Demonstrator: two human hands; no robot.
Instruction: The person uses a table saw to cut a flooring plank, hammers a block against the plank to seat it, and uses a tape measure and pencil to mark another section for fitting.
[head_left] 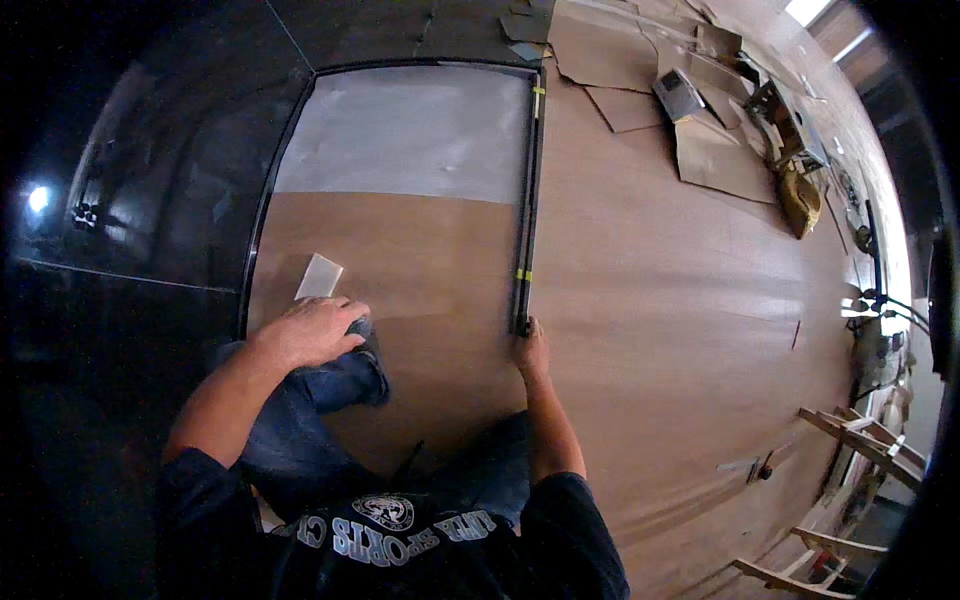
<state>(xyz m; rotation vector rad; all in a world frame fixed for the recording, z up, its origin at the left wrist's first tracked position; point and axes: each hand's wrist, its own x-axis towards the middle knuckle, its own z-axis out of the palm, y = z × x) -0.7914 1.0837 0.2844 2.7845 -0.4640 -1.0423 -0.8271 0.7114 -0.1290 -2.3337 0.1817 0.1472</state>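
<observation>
My right hand [533, 350] is closed round the near end of a long dark strip [533, 200] with yellow bands, which lies along the right edge of a framed panel area. At the left, my left hand [318, 330] rests over my dark shoe and jeans leg [345, 385], fingers slightly curved and apart. Just beyond its knuckles is a small off-white rectangular block [318, 276]; the hand hides its near end, and I cannot tell whether they touch. The panel's far part has a whitish coating [410, 130], while its near part is bare brown board [400, 240].
Glossy black panels [150, 190] border the left side. Torn cardboard sheets [720, 155], a metal box [680, 95] and a metal frame [790, 125] lie at the far right. Wooden frames [870, 440] stand at the right edge. Brown board [680, 330] stretches across the right.
</observation>
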